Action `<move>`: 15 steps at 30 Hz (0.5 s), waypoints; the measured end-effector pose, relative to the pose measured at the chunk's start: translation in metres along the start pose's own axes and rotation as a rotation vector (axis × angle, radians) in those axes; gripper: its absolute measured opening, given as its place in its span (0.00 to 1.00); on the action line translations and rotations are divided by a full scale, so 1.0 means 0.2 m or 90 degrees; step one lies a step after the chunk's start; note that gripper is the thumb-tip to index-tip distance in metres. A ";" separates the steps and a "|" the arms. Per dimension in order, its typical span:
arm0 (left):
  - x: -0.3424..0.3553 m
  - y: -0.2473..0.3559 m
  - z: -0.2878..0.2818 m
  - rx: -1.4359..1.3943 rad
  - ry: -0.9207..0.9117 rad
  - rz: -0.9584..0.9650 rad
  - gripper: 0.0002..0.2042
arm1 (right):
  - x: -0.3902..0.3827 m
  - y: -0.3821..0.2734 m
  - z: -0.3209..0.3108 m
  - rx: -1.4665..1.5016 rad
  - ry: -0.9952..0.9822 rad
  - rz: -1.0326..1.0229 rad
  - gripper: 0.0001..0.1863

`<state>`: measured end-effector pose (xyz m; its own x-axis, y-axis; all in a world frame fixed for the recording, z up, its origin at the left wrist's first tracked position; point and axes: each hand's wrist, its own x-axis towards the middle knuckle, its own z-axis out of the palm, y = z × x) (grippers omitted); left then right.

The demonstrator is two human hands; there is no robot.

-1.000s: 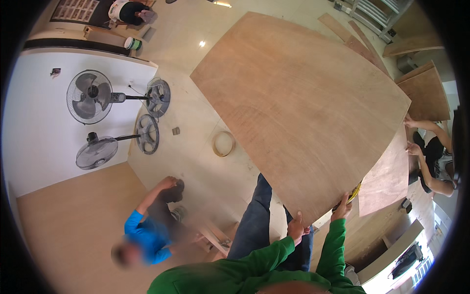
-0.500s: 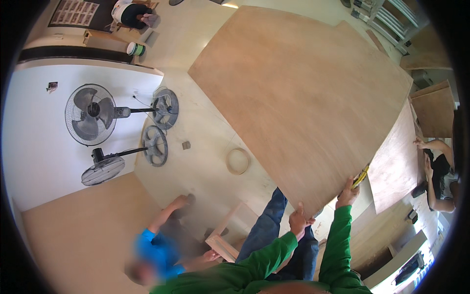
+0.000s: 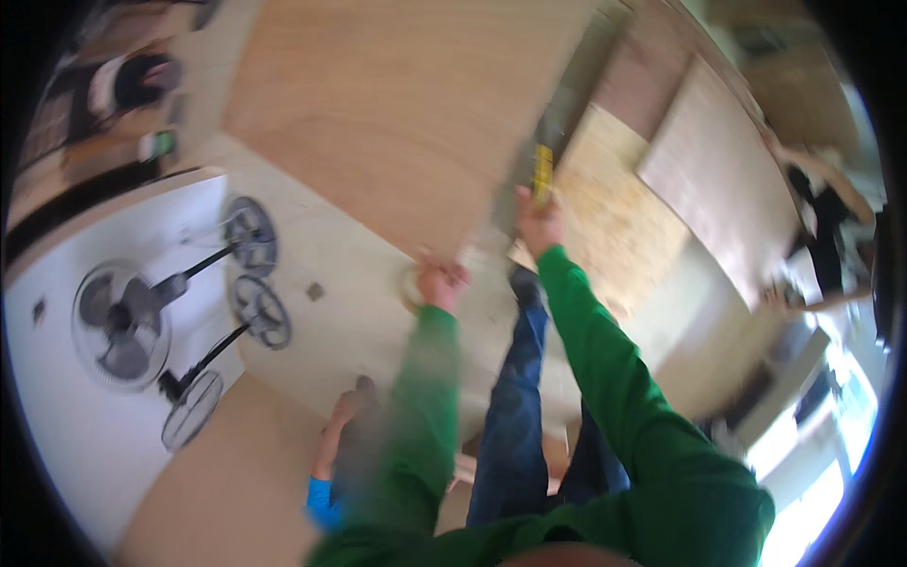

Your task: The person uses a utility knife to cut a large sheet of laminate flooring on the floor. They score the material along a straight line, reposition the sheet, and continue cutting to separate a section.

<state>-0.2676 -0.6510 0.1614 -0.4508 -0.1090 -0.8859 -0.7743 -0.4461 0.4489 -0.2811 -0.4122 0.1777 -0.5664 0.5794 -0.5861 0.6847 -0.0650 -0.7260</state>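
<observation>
A large brown plywood sheet [image 3: 378, 113] stretches away in front of me, its near corner by my left hand [image 3: 441, 281]. The fingers of that hand are closed at the sheet's edge, smeared somewhat by motion. My right hand [image 3: 540, 225] grips a yellow-and-black utility knife [image 3: 542, 172] that points away from me. It sits just right of the sheet, apart from the left hand. Beyond the knife lies a dark strip along the sheet's right side, and a lighter yellowish board [image 3: 619, 208] is beside it.
At right a person [image 3: 831, 217] touches another thin panel [image 3: 723, 175]. A blue-sleeved person [image 3: 324, 499] is low on the left. Two standing fans [image 3: 123, 321] are by the white wall [image 3: 57, 416]. A tape-like ring [image 3: 410, 288] lies behind my left hand.
The plywood sheet and both hands have shifted left in the view and farther from me. My right hand with the knife has come away from the sheet's edge, and the yellowish board now shows.
</observation>
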 end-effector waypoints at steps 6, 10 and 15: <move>0.67 0.12 -0.11 0.174 0.065 -0.044 0.29 | -0.46 0.35 -0.38 0.137 0.004 -0.043 0.12; 0.98 -0.01 -0.17 0.162 0.001 -0.074 0.29 | -0.65 0.56 -0.82 -0.027 0.035 -0.018 0.07; 1.21 -0.21 -0.16 0.050 0.010 -0.099 0.29 | -0.76 0.79 -1.25 -0.186 0.075 0.027 0.07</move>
<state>-0.3304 -0.6880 -0.0758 -0.3165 -0.0580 -0.9468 -0.8664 -0.3886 0.3134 0.0268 -0.3077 0.2412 -0.4898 0.6722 -0.5551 0.8185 0.1354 -0.5583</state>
